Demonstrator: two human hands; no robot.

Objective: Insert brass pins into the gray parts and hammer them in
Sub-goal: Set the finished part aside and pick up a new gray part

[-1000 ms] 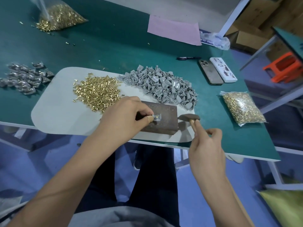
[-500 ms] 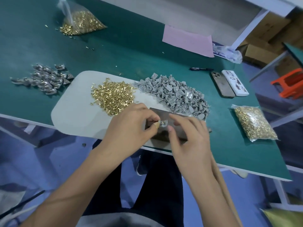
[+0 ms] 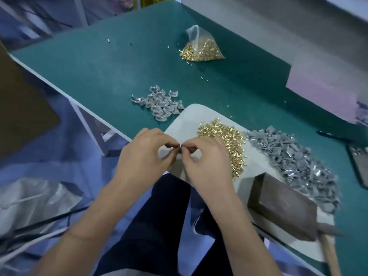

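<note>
My left hand [image 3: 145, 156] and my right hand [image 3: 207, 162] meet fingertip to fingertip over the near left corner of the white mat [image 3: 185, 120]. Together they pinch a small gray part [image 3: 180, 148], which is mostly hidden by the fingers and blurred. Loose brass pins [image 3: 225, 140] lie heaped on the mat just right of my right hand. Farther right is the pile of gray parts [image 3: 294, 162]. The dark metal block [image 3: 282, 204] sits at the mat's near right. The hammer [image 3: 328, 253] lies beside the block with no hand on it.
A smaller cluster of gray parts [image 3: 159, 104] lies on the green table [image 3: 111, 72] left of the mat. A clear bag of brass pins [image 3: 201, 48] stands at the back. A pen [image 3: 332, 136] and a phone [image 3: 358, 164] are at the right edge.
My right hand let go of the hammer and joined the left on the part. Both hands moved off the block to the mat's left corner, and the view swung left.
</note>
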